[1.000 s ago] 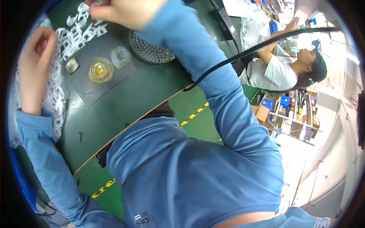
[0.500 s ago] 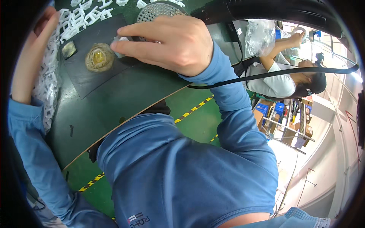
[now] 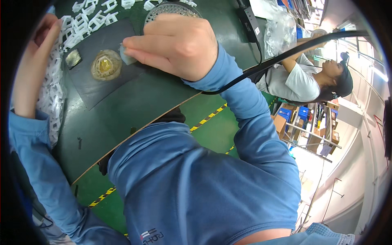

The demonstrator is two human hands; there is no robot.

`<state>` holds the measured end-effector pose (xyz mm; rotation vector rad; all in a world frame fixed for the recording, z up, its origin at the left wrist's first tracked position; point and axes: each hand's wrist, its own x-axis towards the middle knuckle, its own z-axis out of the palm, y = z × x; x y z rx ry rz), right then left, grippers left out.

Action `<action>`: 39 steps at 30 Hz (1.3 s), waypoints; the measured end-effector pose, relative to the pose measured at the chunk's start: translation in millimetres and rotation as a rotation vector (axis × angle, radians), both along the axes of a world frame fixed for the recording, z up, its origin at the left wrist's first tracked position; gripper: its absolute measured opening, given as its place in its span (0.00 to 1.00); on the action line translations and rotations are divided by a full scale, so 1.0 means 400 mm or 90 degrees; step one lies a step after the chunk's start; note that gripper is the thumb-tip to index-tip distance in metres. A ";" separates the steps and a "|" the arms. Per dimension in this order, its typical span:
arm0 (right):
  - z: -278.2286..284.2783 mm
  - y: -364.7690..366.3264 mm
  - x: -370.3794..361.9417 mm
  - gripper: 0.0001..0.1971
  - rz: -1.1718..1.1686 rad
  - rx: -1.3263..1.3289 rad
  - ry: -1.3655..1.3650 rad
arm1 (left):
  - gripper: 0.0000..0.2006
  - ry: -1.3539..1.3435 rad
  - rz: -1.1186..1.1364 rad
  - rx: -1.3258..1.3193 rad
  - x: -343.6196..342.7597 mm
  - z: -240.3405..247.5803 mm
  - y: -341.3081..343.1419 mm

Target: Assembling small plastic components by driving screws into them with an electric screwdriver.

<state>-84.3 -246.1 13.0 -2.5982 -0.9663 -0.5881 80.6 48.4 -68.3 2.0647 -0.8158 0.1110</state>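
Observation:
My right hand [image 3: 179, 47] is closed in a pinch, thumb and forefinger together on a small pale-blue piece [image 3: 125, 56]. It hangs over the right side of a dark mat [image 3: 92, 87]. On that mat rests a round, translucent dish-like lump [image 3: 107, 65] with a yellow middle, left of my pinch. A small square pad [image 3: 73, 59], greenish-grey, lies at the mat's left edge. My left hand [image 3: 38, 53] is at the far left beside white plastic parts [image 3: 83, 22], fingers curled; the picture's rim hides what they may hold.
Behind my right hand stands a round perforated metal dish [image 3: 153, 15] with tiny bits in it. A clear bag of white parts [image 3: 55, 106] lies along the left. A black cable [image 3: 286, 59] crosses over my right forearm. A power strip [image 3: 248, 22], plastic bag [image 3: 279, 34] and co-worker [image 3: 298, 81] are right.
My right hand has drawn slightly left, and its outstretched fingers have curled in, with more of the pale-blue piece showing. The view has shifted a little; the co-worker's head has turned.

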 end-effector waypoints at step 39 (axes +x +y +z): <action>0.021 -0.028 0.013 0.17 -0.034 0.160 0.269 | 0.07 0.292 -0.048 -0.250 -0.229 0.189 -0.145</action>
